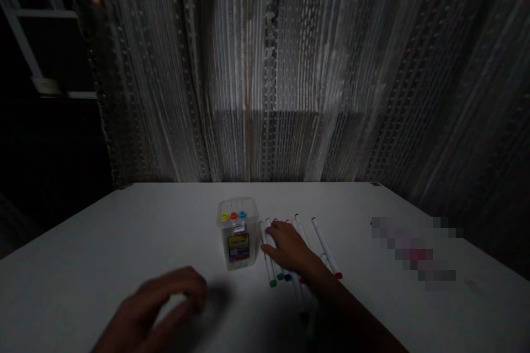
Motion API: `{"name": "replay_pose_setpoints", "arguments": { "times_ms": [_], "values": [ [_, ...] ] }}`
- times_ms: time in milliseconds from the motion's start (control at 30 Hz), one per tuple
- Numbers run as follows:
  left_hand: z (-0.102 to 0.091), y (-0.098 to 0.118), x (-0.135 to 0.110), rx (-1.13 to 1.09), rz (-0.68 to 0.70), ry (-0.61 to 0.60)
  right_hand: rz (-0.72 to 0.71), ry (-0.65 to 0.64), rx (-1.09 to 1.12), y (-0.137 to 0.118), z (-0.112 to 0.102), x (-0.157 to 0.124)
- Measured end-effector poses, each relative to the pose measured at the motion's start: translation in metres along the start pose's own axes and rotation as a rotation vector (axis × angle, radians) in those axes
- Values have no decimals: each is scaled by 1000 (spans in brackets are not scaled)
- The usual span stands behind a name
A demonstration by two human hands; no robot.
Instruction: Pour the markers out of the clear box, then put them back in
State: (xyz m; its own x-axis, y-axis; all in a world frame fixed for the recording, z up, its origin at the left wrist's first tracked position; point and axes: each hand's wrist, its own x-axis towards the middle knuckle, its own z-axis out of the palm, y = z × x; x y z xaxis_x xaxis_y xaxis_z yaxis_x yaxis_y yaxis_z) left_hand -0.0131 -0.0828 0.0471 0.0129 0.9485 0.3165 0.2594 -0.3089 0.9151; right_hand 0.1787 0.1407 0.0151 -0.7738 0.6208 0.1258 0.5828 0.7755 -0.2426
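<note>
My right hand [290, 245] lies palm down with its fingers spread across several white markers with coloured caps [269, 251]. One of these, a green-capped marker [268, 256], runs under my fingertips. A red-capped marker [326, 248] lies apart to the right of my hand. To the left of the markers stands a clear plastic container [238, 234] holding upright markers with yellow, orange and blue caps. My left hand [165, 298] is blurred, with curled fingers, near the front of the table. It touches no marker, and I see nothing in it.
The markers and container stand on a white table [103, 242]. A pixelated, blurred patch [414, 251] covers something on the table's right side. A hanging, ribbed translucent sheet [269, 66] rises behind the far edge. A white metal frame [37, 27] shows in the dark upper left.
</note>
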Motion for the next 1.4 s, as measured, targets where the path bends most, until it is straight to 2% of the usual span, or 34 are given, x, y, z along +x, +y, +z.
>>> {"name": "replay_pose_setpoints", "arguments": {
  "times_ms": [33,100,133,200,267,333,400,467,567,733,800,933,1267,1400],
  "values": [
    [-20,-1,11,142,-11,114,4,2,1,0,0,0],
    [-51,-3,35,264,-70,223,9,8,-1,-1,1,0],
    [-60,-5,48,262,-126,259,10,8,-2,-1,1,0],
    [-66,-9,72,180,-194,341,12,5,-3,0,3,0],
    [-56,-14,94,48,-168,449,9,10,-6,1,4,1],
    [-36,-21,112,-133,-65,543,-3,22,-12,2,5,1],
    [-13,-28,127,-356,-31,632,-8,30,-9,2,6,1],
    [6,-36,137,-536,-35,652,-4,39,4,2,5,0],
    [21,-47,139,-659,-53,631,1,53,15,3,6,-1],
    [19,-63,126,-721,-49,647,0,44,8,6,10,-1],
    [19,-66,124,-738,-73,606,-3,52,6,7,11,-1],
    [24,-64,124,-799,-142,531,-10,58,-13,7,12,-2],
    [37,-53,122,-884,-378,613,-17,52,-47,7,13,0],
    [40,-49,122,-872,-378,591,-10,99,-54,8,17,2]
  ]
}}
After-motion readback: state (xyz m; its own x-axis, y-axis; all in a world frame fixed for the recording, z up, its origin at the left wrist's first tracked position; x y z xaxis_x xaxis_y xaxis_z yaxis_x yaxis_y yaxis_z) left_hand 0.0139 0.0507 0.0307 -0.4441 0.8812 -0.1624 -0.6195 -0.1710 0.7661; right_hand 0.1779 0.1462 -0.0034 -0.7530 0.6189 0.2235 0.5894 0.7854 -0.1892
